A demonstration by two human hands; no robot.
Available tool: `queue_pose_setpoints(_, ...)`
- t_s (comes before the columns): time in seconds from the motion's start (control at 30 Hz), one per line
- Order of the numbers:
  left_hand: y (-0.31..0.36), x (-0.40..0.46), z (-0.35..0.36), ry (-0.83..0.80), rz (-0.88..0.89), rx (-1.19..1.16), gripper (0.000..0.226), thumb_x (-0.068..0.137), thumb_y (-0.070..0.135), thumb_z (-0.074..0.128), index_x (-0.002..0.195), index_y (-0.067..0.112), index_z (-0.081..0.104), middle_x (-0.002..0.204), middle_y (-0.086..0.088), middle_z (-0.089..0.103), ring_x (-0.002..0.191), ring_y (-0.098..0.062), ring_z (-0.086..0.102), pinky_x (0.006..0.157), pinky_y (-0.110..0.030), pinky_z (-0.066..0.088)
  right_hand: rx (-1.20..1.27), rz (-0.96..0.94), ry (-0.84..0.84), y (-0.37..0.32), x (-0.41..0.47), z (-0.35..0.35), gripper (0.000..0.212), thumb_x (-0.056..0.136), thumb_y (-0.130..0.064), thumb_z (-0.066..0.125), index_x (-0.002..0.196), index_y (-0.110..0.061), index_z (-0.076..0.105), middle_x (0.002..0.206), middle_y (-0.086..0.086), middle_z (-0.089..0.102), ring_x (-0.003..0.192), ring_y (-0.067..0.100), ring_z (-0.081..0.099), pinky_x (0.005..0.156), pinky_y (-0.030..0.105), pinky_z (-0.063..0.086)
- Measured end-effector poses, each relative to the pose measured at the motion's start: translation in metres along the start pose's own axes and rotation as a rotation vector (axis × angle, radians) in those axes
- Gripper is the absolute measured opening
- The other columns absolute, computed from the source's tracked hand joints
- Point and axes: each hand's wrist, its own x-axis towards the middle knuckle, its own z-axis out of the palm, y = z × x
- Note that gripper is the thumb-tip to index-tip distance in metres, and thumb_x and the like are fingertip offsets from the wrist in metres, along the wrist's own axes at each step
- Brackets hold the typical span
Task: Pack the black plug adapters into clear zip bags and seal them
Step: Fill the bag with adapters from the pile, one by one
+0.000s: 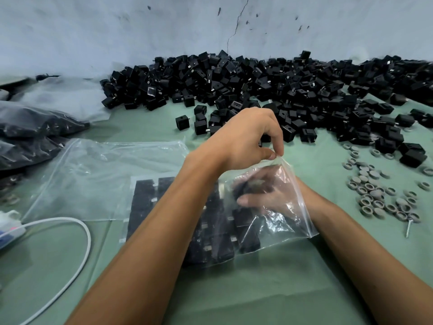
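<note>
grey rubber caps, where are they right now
In the head view the grey rubber caps lie scattered on the green table at the right, beside the right forearm and just in front of the loose black adapters.

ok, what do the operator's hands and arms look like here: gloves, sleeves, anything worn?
Both are bare. No gloves on the left hand or right hand, and no sleeves show on either forearm up to the frame edge. No watch, ring, wristband or marking is visible. The right hand is seen through the clear zip bag, so fine detail there is blurred.
</note>
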Motion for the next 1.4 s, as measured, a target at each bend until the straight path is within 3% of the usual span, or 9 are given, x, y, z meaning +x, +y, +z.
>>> queue_pose_setpoints(0.1,-0.006,-0.002,-0.005,0.001,-0.075,-0.005,0.013,0.086,0.017,0.08,0.098,0.023,0.079,0.107,0.007,0.065,0.104,-0.01,0.06,0.093,-0.026,0.046,0.055,-0.011,0.0,-0.001,-0.001,-0.001,0.017,0.085,-0.018,0.084,0.101,-0.012,0.079,0.099,0.005,0.079,0.088,0.023,0.078,0.072,0.034,0.064)
queue_pose_setpoints(0.33,-0.062,-0.029,-0.031,-0.06,-0.511,0.2,0.021,0.095,0.029,0.07,0.116,0.028,0.072,0.123,-0.001,0.058,0.117,-0.021,0.052,0.099,-0.033,0.041,-0.041,0.134,0.035,-0.004,-0.006,-0.003,0.024,0.089,-0.026,0.079,0.113,-0.02,0.076,0.086,-0.013,0.077,0.077,0.001,0.073,0.069,0.017,0.055)
queue_pose_setpoints(0.53,-0.085,-0.049,-0.048,-0.184,-0.79,0.236,0.039,0.097,0.038,0.065,0.135,0.031,0.06,0.147,-0.009,0.046,0.136,-0.032,0.043,0.115,-0.051,0.037,-0.083,0.145,0.001,-0.004,-0.004,0.0,0.017,0.09,-0.038,0.076,0.102,-0.025,0.078,0.095,-0.009,0.078,0.083,0.004,0.074,0.07,0.02,0.058)
queue_pose_setpoints(0.77,-0.083,-0.055,-0.048,-0.124,-0.83,0.212,0.043,0.098,0.034,0.066,0.139,0.024,0.057,0.148,-0.008,0.051,0.129,-0.029,0.052,0.109,-0.043,0.042,-0.066,0.146,-0.032,0.001,-0.004,0.005,0.014,0.096,-0.032,0.071,0.101,-0.022,0.079,0.101,-0.002,0.079,0.095,0.016,0.077,0.082,0.035,0.063)
queue_pose_setpoints(1.0,-0.115,-0.02,-0.043,-0.046,-0.875,0.335,0.04,0.095,0.011,0.06,0.134,0.011,0.057,0.133,-0.016,0.058,0.107,-0.03,0.057,0.083,-0.035,0.044,-0.061,0.184,0.015,-0.005,-0.01,0.0,0.017,0.098,-0.034,0.067,0.098,-0.022,0.079,0.097,-0.006,0.079,0.09,0.011,0.076,0.077,0.029,0.062)
queue_pose_setpoints(1.1,-0.132,-0.005,-0.035,-0.018,-0.87,0.346,0.055,0.094,0.004,0.055,0.148,0.011,0.046,0.148,-0.019,0.047,0.131,-0.034,0.05,0.104,-0.041,0.045,0.008,0.227,0.06,-0.005,-0.014,0.002,0.019,0.098,-0.036,0.067,0.098,-0.021,0.078,0.094,-0.003,0.078,0.087,0.017,0.076,0.081,0.045,0.064)
queue_pose_setpoints(1.17,-0.14,-0.004,-0.03,-0.06,-0.824,0.335,0.06,0.093,0.002,0.057,0.151,0.014,0.046,0.149,-0.014,0.052,0.133,-0.033,0.052,0.106,-0.04,0.045,0.024,0.226,0.077,-0.008,-0.014,0.003,0.018,0.098,-0.036,0.068,0.096,-0.02,0.078,0.09,0.001,0.077,0.083,0.022,0.075,0.079,0.048,0.064)
queue_pose_setpoints(1.3,-0.153,-0.011,-0.024,0.063,-0.801,0.377,0.038,0.087,0.002,0.07,0.12,0.02,0.064,0.116,-0.008,0.069,0.104,-0.028,0.063,0.083,-0.037,0.052,0.077,0.222,0.119,-0.015,-0.012,-0.014,0.015,0.096,-0.026,0.071,0.096,-0.012,0.078,0.081,0.006,0.076,0.066,0.024,0.071,0.061,0.03,0.057)
queue_pose_setpoints(1.4,-0.147,-0.016,-0.021,0.127,-0.827,0.404,0.027,0.087,0.004,0.069,0.108,0.021,0.061,0.106,-0.005,0.069,0.095,-0.026,0.063,0.074,-0.035,0.05,0.264,0.301,0.432,-0.004,-0.011,-0.029,0.016,0.095,-0.019,0.072,0.086,-0.007,0.077,0.078,0.015,0.066,0.06,0.025,0.05,0.051,0.03,0.038)
